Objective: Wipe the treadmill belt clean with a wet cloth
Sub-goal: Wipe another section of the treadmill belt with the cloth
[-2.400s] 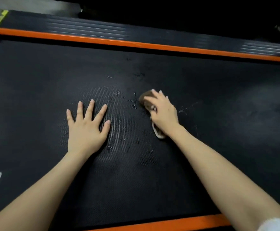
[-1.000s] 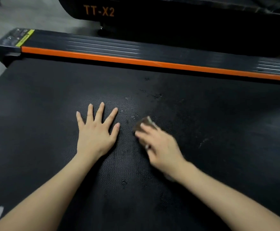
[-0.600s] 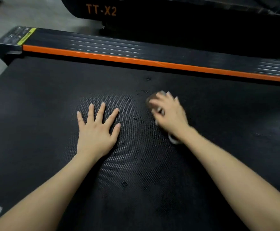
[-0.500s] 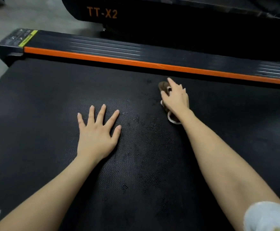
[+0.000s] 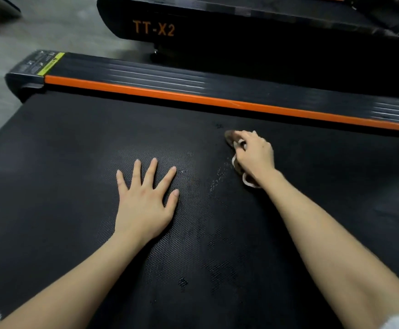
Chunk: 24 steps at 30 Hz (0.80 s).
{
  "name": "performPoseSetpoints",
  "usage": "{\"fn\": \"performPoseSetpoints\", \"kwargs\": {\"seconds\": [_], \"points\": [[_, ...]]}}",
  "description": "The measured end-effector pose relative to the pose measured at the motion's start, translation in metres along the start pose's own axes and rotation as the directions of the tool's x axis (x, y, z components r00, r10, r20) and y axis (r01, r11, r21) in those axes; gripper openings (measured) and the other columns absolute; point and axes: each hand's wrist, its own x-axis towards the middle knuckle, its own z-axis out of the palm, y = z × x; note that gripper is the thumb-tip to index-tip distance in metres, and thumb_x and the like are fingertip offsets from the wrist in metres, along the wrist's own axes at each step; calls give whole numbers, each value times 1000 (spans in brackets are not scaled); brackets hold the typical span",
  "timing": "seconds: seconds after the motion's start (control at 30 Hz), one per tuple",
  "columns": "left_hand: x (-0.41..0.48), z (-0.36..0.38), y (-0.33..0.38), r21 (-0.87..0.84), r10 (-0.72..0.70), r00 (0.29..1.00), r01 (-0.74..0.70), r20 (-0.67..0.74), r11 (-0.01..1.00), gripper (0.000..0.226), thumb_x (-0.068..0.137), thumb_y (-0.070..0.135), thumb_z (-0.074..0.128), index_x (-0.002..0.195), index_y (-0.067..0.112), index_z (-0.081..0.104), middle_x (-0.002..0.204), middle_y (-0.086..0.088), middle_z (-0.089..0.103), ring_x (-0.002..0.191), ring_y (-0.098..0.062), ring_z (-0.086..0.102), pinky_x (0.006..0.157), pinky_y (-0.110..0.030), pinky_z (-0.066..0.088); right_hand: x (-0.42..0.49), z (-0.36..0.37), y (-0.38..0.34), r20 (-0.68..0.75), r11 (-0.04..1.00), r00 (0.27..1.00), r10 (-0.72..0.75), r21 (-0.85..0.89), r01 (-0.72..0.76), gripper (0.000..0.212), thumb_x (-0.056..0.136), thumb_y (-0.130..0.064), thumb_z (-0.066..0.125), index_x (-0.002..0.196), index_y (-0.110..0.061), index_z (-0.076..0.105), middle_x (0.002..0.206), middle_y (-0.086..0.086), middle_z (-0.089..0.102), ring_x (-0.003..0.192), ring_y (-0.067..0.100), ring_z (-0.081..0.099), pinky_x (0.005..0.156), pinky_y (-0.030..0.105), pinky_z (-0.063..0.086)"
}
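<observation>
**Treadmill belt point(image 5: 75, 162), wiping partly done.** Damp mottled streaks point(image 5: 217, 186) mark the middle strip between the arms. The broad areas to either side show no such marks and probably remain to be wiped. The left hand point(image 5: 144, 200) lies flat, its grip wide and empty. The right hand point(image 5: 256, 155), near the orange side rail point(image 5: 193, 97), has its grip curled round the cloth point(image 5: 230, 136), which is pressed on the belt. A dark speck point(image 5: 218, 126) lies just beyond the cloth, apparently unwiped.

A grey concrete floor point(image 5: 51, 27) spreads at upper left beside a black machine point(image 5: 253, 41) lettered TT-X2 in orange.
</observation>
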Motion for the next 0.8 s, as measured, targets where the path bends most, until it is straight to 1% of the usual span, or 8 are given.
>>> {"fn": "performPoseSetpoints", "kwargs": {"seconds": [0.07,0.2,0.3,0.43,0.5,0.57,0.67,0.8], "points": [[1,0,0,13,2,1000,-2,4,1000,63,89,60,8,146,41,25,157,-6,22,145,-35,10,113,-62,2,-1,7,-17,-36,997,997,64,39,-62,29,92,-19,51,119,-20,61,127,6,57,126,30,45,97,36,38],[2,0,0,27,-3,1000,3,10,1000,63,89,60,8,147,42,24,157,-6,22,145,-35,10,113,-63,4,-46,31,-64,66,931,935,-349,137,338,33,87,-16,61,120,-13,63,133,12,56,128,30,47,104,38,38],[1,-2,0,13,1,1000,-1,14,1000,64,88,61,4,147,43,20,158,-4,18,146,-34,7,113,-61,0,-21,31,-56,41,902,907,-419,137,410,33,84,-18,64,118,-18,66,129,8,60,124,27,52,104,39,41],[-1,-1,-1,-1,-2,1000,2,8,1000,64,88,62,2,147,44,18,158,-4,16,146,-33,5,114,-60,-2,32,15,-9,-71,1000,997,4,19,-3,29,88,-27,55,116,-31,63,124,0,61,116,24,55,92,32,44],[0,0,0,-2,-9,1000,9,9,1000,63,88,61,3,147,44,18,158,-4,16,146,-33,5,113,-60,-2,48,12,-3,-126,969,961,246,-5,-248,26,92,-24,48,114,-23,62,118,6,62,110,31,55,87,35,44],[0,0,0,-3,-11,1000,11,10,1000,63,88,61,4,147,43,19,158,-4,17,146,-34,5,113,-61,-1,55,19,-28,-146,949,942,303,-37,-312,26,93,-23,45,112,-15,62,116,11,62,109,33,55,87,36,44],[1,-1,1,-5,-11,1000,11,12,1000,64,87,62,3,147,44,15,159,-4,13,146,-33,3,113,-60,-3,49,43,-88,-51,998,997,63,15,-62,29,93,-25,46,117,-17,61,122,9,61,114,30,54,90,34,43],[0,-1,-1,-21,-1,1000,1,16,1000,64,87,63,1,147,46,10,159,-2,10,146,-32,0,113,-59,-5,42,48,-97,52,966,967,-248,-66,251,36,91,-20,50,126,-25,56,132,1,53,123,24,46,97,34,39]]}}
